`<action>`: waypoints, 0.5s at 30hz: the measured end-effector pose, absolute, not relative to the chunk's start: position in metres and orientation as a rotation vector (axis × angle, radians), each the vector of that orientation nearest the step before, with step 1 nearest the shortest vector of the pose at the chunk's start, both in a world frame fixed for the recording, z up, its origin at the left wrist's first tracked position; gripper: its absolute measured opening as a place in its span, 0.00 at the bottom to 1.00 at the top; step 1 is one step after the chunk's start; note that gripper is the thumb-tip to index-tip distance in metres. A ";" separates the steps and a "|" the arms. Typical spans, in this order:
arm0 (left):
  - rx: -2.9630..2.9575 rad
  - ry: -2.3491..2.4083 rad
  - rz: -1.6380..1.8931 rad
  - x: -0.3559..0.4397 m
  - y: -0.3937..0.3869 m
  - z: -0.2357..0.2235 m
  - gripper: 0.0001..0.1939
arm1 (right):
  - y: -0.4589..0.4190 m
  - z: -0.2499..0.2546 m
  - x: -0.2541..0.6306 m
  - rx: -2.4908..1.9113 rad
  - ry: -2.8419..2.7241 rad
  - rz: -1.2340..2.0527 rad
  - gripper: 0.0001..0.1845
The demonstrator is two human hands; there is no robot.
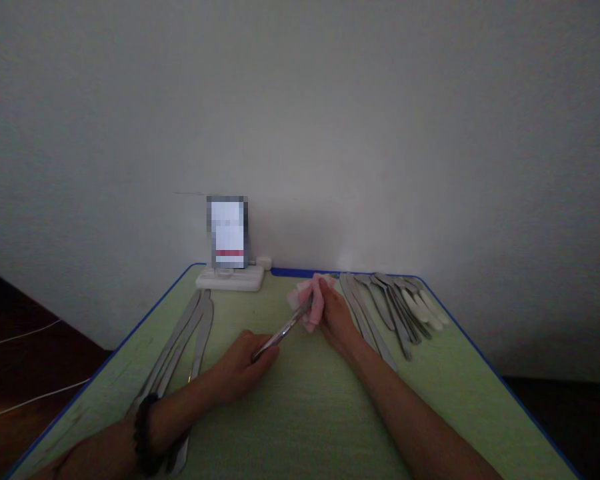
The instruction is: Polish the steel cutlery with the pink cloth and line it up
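Observation:
My left hand (pixel 245 367) is closed on the handle end of a metal piece of cutlery (pixel 285 329), probably a knife, held slanting up to the right over the green table (pixel 300 413). My right hand (pixel 330 313) is closed on a pink cloth (pixel 307 297) that wraps the far end of that same piece. A dark bead bracelet (pixel 143 433) circles my left wrist.
Several knives (pixel 185 340) lie in a row at the table's left. More cutlery, knives and spoons (pixel 395 303), lies fanned out at the right. A blurred upright card on a white stand (pixel 230 277) is at the back edge, against the white wall.

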State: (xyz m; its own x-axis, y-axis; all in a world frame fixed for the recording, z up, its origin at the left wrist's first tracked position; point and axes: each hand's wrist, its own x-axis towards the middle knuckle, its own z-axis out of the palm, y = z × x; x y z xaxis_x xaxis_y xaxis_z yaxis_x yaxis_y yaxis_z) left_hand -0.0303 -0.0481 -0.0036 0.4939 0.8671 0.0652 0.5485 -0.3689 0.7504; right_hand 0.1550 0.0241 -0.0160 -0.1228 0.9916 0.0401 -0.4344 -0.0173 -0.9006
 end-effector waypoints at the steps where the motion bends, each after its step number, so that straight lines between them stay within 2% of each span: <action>1: 2.048 1.167 0.618 -0.030 -0.047 -0.004 0.18 | 0.023 -0.017 0.154 -0.845 -1.018 1.464 0.24; 5: 2.014 1.166 0.633 -0.029 -0.046 -0.003 0.18 | 0.021 -0.019 0.152 -0.936 -1.113 1.435 0.25; 11: 2.034 1.062 0.543 -0.031 -0.049 0.000 0.18 | 0.029 -0.017 0.154 -0.746 -0.592 1.400 0.22; 15: 2.008 0.994 0.506 -0.034 -0.048 -0.002 0.18 | 0.029 -0.015 0.156 -0.733 -0.482 1.377 0.23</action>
State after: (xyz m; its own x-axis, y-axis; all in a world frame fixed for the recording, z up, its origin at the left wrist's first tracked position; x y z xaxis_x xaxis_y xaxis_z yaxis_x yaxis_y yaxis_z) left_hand -0.0345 -0.0477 -0.0024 0.6080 0.7940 -0.0031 0.4646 -0.3526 0.8123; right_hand 0.1563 0.0292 -0.0148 0.1521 0.9825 -0.1074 -0.7010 0.0306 -0.7125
